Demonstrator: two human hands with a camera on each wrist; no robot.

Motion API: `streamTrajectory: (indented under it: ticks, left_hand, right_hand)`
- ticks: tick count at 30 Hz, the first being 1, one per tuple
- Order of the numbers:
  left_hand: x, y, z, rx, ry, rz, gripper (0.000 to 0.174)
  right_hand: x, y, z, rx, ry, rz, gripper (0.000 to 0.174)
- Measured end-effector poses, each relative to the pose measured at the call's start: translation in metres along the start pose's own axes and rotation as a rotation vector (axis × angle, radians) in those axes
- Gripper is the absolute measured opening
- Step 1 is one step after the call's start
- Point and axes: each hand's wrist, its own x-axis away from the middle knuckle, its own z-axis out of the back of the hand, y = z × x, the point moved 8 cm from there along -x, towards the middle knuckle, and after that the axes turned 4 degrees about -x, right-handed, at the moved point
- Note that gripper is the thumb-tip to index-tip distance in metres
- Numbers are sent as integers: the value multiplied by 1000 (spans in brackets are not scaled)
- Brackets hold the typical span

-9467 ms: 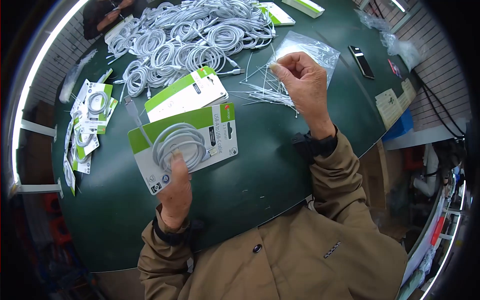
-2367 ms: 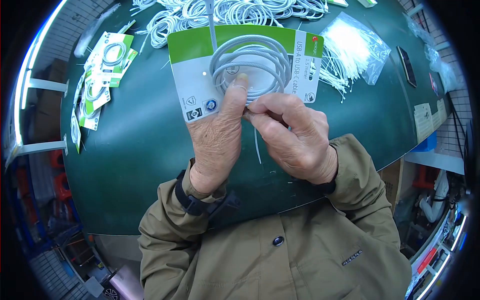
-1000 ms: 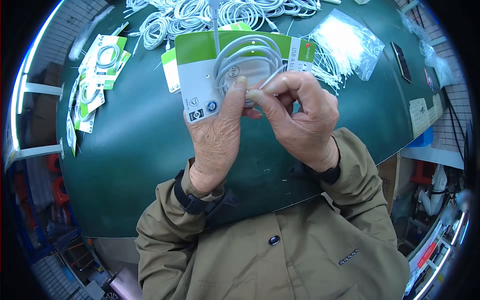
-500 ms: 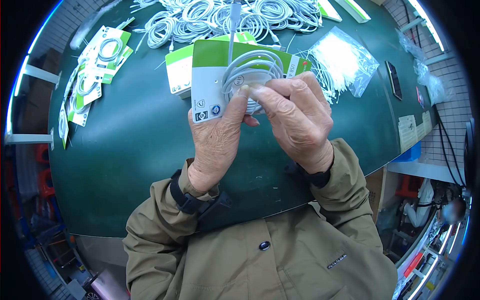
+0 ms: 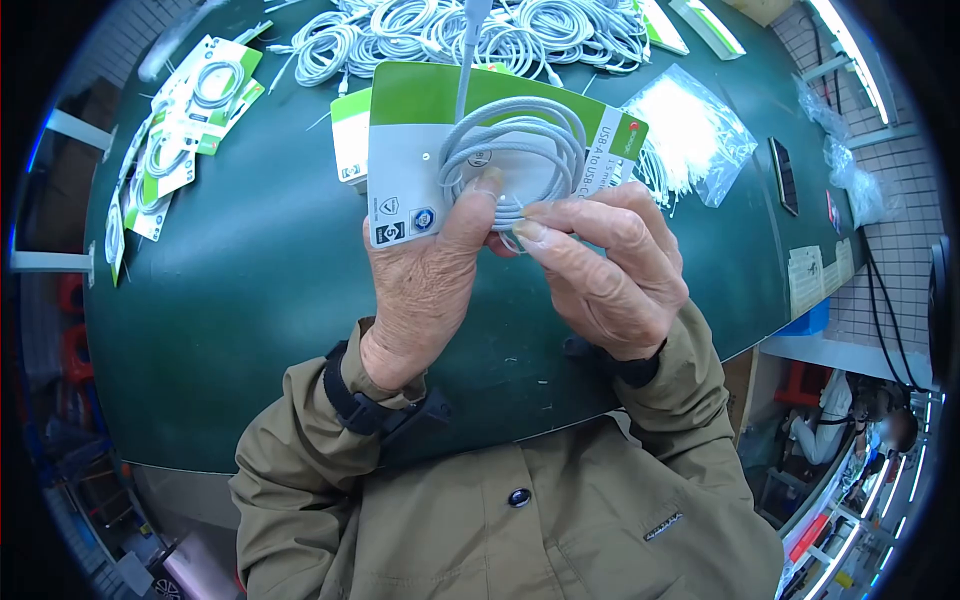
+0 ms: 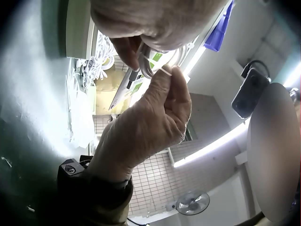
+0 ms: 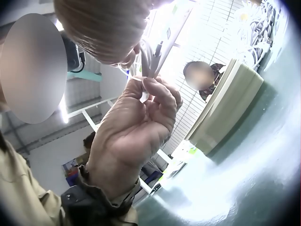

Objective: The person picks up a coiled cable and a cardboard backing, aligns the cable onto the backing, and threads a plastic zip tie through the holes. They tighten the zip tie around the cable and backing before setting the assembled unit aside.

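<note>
My left hand [image 5: 425, 265] grips a green and white cable card [image 5: 405, 160], its thumb pressed on the coiled grey USB cable [image 5: 575, 150] lying against the card. One end of the cable stands up past the card's top edge. At the coil's lower edge, my right hand [image 5: 615, 265] pinches a thin white cable tie [image 6: 157, 65] between thumb and forefinger. The left wrist view shows the tie crossing the coil, its end at the right fingertips. In the right wrist view, the left hand [image 7: 134, 136] holds the card and coil from below.
A large heap of coiled cables [image 5: 400, 35] lies at the back. Another card stack [image 5: 351, 140] sits behind the held card. Finished-looking cable cards [image 5: 165, 175] overlap at left. To the right are a bag of cable ties [image 5: 725, 150] and a phone [image 5: 785, 175].
The right hand brought a cable tie from the loose pile to the coil, and the left hand raised the card. In the last half second the right fingers slid down to the coil's lower edge.
</note>
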Motion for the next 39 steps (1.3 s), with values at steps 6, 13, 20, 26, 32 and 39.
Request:
streamTrajectory:
  ticks: [6, 13, 20, 26, 32, 39]
  left_hand:
    - [0, 2, 1, 17, 26, 0, 24]
    - [-1, 2, 2, -3, 18, 10, 25]
    - [0, 1, 0, 8, 25, 21, 24]
    - [0, 1, 0, 11, 18, 19, 24]
    - [0, -2, 1, 18, 4, 28, 24]
    - [1, -3, 1, 15, 16, 30, 25]
  right_hand:
    - [-1, 1, 3, -26, 10, -48, 48]
    - [-2, 2, 2, -39, 7, -93, 46]
    - [1, 5, 2, -55, 47, -84, 47]
    - [1, 5, 2, -58, 54, -75, 48]
    - [2, 7, 1, -59, 56, -66, 48]
    - [3, 8, 0, -70, 67, -79, 48]
